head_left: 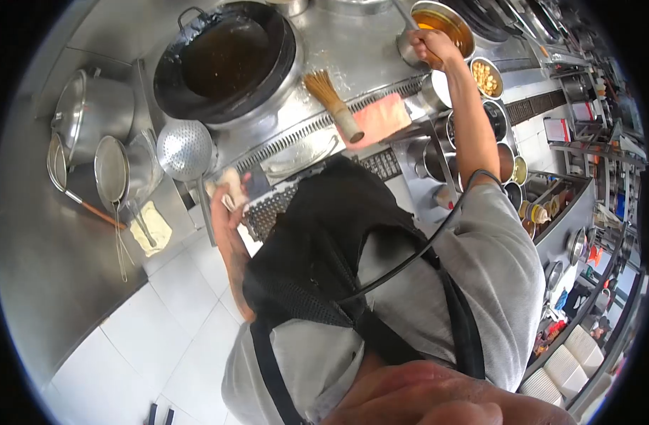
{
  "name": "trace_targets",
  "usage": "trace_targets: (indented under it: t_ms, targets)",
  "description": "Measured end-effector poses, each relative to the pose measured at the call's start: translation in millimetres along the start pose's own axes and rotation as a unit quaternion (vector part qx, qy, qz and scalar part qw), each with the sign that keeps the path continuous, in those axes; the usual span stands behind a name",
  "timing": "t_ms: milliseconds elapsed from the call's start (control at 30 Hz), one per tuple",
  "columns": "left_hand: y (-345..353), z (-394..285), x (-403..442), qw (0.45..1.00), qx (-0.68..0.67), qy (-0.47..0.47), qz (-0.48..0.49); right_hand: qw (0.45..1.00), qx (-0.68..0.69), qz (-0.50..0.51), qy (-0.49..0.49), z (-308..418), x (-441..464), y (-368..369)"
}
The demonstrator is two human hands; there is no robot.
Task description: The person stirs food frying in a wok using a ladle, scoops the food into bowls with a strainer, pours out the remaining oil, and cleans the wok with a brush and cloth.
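My right hand [436,48] is closed around the handle of a long metal cooking utensil [403,14]. Its shaft runs to the top edge, and its head cannot be made out. Below that hand is a metal pot [469,37] of orange-brown oil. My left hand [229,202] grips a pale folded cloth [229,185] near the front of the stove. Close beside it is a perforated skimmer [185,150], its handle pointing down past the hand. A large black wok [229,57] with dark liquid sits on the stove ahead.
A bamboo brush [331,103] and a pinkish cloth [375,120] lie at the stove's front edge. Wire strainers [112,170] and a lidded pot [101,106] stand to the left. On the right are a bowl of golden pieces [486,78] and several containers.
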State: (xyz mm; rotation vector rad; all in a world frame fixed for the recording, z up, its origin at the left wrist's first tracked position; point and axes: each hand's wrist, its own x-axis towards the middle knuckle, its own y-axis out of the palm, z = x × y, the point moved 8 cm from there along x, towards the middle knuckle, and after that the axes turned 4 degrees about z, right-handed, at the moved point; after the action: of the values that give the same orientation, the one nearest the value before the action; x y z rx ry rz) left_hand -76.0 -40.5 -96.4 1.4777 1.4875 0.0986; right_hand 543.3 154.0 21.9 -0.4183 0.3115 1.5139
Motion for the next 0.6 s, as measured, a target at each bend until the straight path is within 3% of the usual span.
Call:
trace_targets:
  t_ms: [67, 100, 133, 167, 200, 267, 300, 333, 367, 400, 433, 467, 600]
  targets:
    - [11.6, -7.7, 11.4, 1.000, -0.003, -0.006, 0.023, 0.972, -0.231, -0.026, -0.046, 13.4, -44.7, 3.2]
    - [15.4, -12.5, 16.8, 1.000, 0.011, -0.002, 0.017, 0.971, -0.234, -0.023, -0.042, 9.4, -63.9, 11.0]
    - [20.6, -18.0, 19.3, 1.000, 0.025, 0.001, 0.010, 0.913, -0.372, -0.133, -0.103, 22.5, -87.8, 9.3]
    - [38.7, -20.7, 15.1, 1.000, 0.022, 0.000, 0.006, 0.821, -0.494, -0.236, -0.162, 35.2, -114.2, 14.3]
    - [61.5, -21.5, 6.8, 0.998, 0.051, 0.002, -0.020, 0.823, -0.483, -0.260, -0.149, 28.2, -129.9, 17.3]
    - [70.1, -23.0, 11.8, 0.996, 0.080, 0.007, -0.047, 0.780, -0.519, -0.262, -0.232, 27.9, -167.7, 50.7]
    - [69.1, -19.8, 22.6, 0.999, 0.036, -0.009, -0.036, 0.929, -0.292, -0.174, -0.149, -7.1, -160.6, 46.3]
    - [67.0, -17.2, 36.0, 0.999, -0.008, -0.024, -0.024, 0.995, -0.039, -0.070, -0.051, -47.3, -157.6, 56.5]
    - [59.7, -18.7, 58.0, 0.998, -0.027, -0.037, 0.040, 0.972, 0.221, 0.072, -0.028, -64.2, -166.2, 84.6]
    - [58.6, -28.1, 74.9, 0.998, -0.023, -0.037, 0.040, 0.901, 0.391, 0.188, -0.010, -89.1, -162.6, 91.7]
    - [60.9, -31.5, 89.1, 0.996, -0.044, -0.059, 0.056, 0.993, 0.113, 0.019, 0.002, -126.2, -151.4, 84.3]
    - [61.8, -33.3, 96.3, 0.992, -0.067, -0.078, 0.070, 0.972, -0.180, -0.149, 0.013, -139.3, -151.2, 75.5]
    - [83.4, -55.8, 107.4, 0.999, -0.032, -0.026, 0.001, 0.972, -0.201, -0.122, 0.029, -137.7, -167.9, 113.4]
